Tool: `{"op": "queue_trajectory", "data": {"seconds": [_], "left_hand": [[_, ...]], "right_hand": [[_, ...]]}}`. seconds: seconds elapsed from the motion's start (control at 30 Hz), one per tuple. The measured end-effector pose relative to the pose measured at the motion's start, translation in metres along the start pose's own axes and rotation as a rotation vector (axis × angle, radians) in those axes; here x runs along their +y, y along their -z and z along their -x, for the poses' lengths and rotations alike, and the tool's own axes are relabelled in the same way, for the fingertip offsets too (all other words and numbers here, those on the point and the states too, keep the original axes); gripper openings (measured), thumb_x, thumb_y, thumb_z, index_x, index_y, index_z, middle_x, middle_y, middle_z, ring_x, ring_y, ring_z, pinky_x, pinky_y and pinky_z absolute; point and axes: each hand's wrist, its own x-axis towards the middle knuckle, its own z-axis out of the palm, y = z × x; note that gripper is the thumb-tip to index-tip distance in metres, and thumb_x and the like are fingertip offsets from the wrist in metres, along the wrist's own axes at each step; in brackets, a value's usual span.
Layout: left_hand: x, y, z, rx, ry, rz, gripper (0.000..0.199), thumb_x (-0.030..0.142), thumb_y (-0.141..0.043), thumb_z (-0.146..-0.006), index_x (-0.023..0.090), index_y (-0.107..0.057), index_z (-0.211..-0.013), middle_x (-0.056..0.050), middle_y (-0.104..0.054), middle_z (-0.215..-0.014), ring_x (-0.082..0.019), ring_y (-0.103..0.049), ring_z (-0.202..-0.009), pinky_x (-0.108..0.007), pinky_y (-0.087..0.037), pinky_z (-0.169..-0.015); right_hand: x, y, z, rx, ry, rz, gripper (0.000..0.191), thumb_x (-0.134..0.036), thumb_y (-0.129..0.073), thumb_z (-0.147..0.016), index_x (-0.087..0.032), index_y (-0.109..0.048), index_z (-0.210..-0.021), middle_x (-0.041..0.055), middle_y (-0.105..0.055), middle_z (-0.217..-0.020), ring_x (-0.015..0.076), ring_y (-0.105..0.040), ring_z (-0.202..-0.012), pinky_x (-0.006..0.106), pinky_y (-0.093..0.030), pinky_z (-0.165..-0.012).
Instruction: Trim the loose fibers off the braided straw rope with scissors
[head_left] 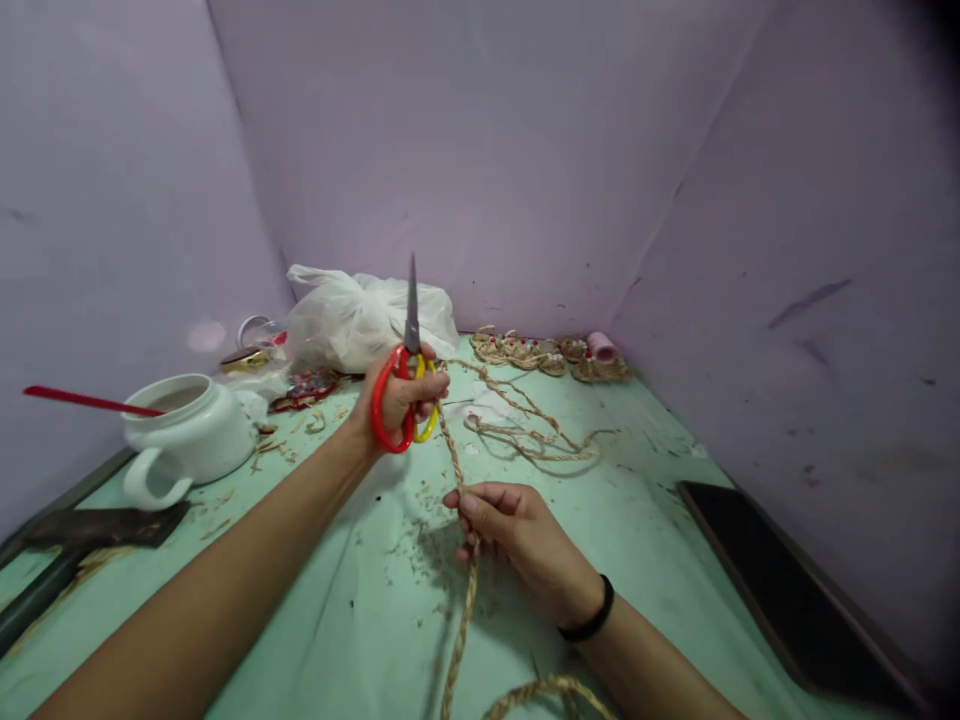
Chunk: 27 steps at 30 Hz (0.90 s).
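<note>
My left hand (409, 395) is closed around a pair of scissors (412, 335) with one red and one yellow handle, blades pointing up. Its thumb and fingertips also pinch a tan braided straw cord (451, 445). Lower down, my right hand (517, 535) grips the same cord between thumb and fingers, so a short length runs between both hands. From there the cord hangs toward me, and a loop of it lies at the bottom edge. Beyond my hands, more of the cord spreads in loose loops on the table.
At left stand a white pot (202, 430) with a red stick in it and a dark hammer (105, 525). A white plastic bag (367, 320) sits at the back, beside small woven straw pieces (525, 350) and a pink spool (601, 347). A black flat slab (780, 590) lies right.
</note>
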Motion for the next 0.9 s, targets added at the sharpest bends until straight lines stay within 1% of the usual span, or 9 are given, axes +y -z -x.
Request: {"op": "queue_trajectory", "data": {"seconds": [0.07,0.13,0.23,0.33,0.4,0.47,0.53,0.67,0.9], "left_hand": [[0.022,-0.012,0.006,0.011,-0.293,-0.247,0.031,0.018,-0.066,-0.061,0.019,-0.046,-0.084,0.01,-0.047,-0.048,-0.003,-0.039,-0.034,-0.013,-0.028,-0.034],[0.039,-0.028,0.009,0.092,-0.539,-0.548,0.027,0.017,-0.068,-0.059,0.017,-0.05,-0.079,0.009,-0.046,-0.05,-0.003,-0.041,-0.041,-0.014,-0.032,-0.041],[0.038,-0.043,-0.004,0.137,-0.674,-0.769,0.023,0.022,-0.065,-0.063,0.017,-0.052,-0.081,0.007,-0.047,-0.056,-0.005,-0.042,-0.046,-0.016,-0.033,-0.045],[0.0,-0.044,-0.031,0.158,-0.599,-0.934,0.017,0.019,-0.057,-0.067,0.018,-0.053,-0.083,0.006,-0.046,-0.056,-0.008,-0.042,-0.048,-0.019,-0.032,-0.048],[-0.034,-0.041,-0.045,0.107,-0.462,-1.045,0.014,0.016,-0.053,-0.067,0.019,-0.053,-0.08,0.005,-0.047,-0.056,-0.01,-0.042,-0.05,-0.02,-0.032,-0.05],[-0.062,-0.039,-0.05,0.018,-0.361,-1.104,0.013,0.014,-0.048,-0.069,0.02,-0.053,-0.079,0.004,-0.05,-0.058,-0.011,-0.044,-0.053,-0.021,-0.033,-0.053],[-0.076,-0.039,-0.049,-0.011,-0.311,-1.121,0.017,0.014,-0.045,-0.07,0.021,-0.053,-0.083,0.003,-0.052,-0.06,-0.012,-0.046,-0.054,-0.022,-0.033,-0.053],[-0.079,-0.038,-0.047,0.007,-0.286,-1.168,0.023,0.017,-0.044,-0.073,0.023,-0.053,-0.093,0.002,-0.053,-0.061,-0.014,-0.046,-0.052,-0.023,-0.031,-0.052],[-0.077,-0.03,-0.066,0.128,-0.289,-1.103,0.021,0.019,-0.045,-0.074,0.019,-0.054,-0.093,-0.002,-0.059,-0.073,-0.017,-0.054,-0.065,-0.024,-0.036,-0.061]], "right_hand": [[-0.003,-0.002,0.001,-0.013,0.043,0.002,0.031,-0.04,-0.069,-0.061,-0.013,-0.068,-0.075,-0.0037,-0.048,-0.054,0.0068,-0.044,-0.047,0.026,-0.048,-0.053],[-0.009,-0.003,0.004,-0.008,0.103,0.018,0.029,-0.039,-0.068,-0.063,-0.014,-0.068,-0.077,-0.0034,-0.048,-0.054,0.0076,-0.047,-0.049,0.024,-0.047,-0.052],[-0.016,-0.001,0.005,0.074,0.15,0.065,0.025,-0.036,-0.068,-0.064,-0.016,-0.069,-0.078,-0.0024,-0.051,-0.058,0.0085,-0.051,-0.048,0.022,-0.044,-0.049],[-0.016,0.006,0.0,0.183,0.188,0.129,0.019,-0.033,-0.066,-0.065,-0.016,-0.069,-0.074,-0.0013,-0.051,-0.061,0.0081,-0.05,-0.046,0.022,-0.042,-0.045],[-0.012,0.012,-0.004,0.241,0.245,0.192,0.017,-0.032,-0.062,-0.068,-0.017,-0.07,-0.071,-0.0005,-0.049,-0.062,0.0076,-0.047,-0.044,0.021,-0.041,-0.04],[-0.007,0.016,-0.008,0.274,0.29,0.257,0.017,-0.031,-0.06,-0.071,-0.017,-0.07,-0.07,0.0002,-0.048,-0.062,0.0077,-0.045,-0.043,0.02,-0.039,-0.036],[-0.003,0.018,-0.01,0.282,0.29,0.296,0.018,-0.031,-0.058,-0.072,-0.018,-0.07,-0.071,0.0007,-0.047,-0.061,0.0084,-0.045,-0.044,0.019,-0.038,-0.034],[-0.004,0.021,-0.012,0.275,0.24,0.285,0.018,-0.03,-0.058,-0.073,-0.017,-0.07,-0.074,0.0011,-0.049,-0.065,0.0077,-0.045,-0.044,0.02,-0.039,-0.037],[-0.01,0.025,-0.024,0.231,0.102,-0.063,0.031,-0.035,-0.073,-0.054,-0.014,-0.068,-0.076,-0.003,-0.051,-0.056,0.0073,-0.046,-0.049,0.022,-0.043,-0.051]]}}
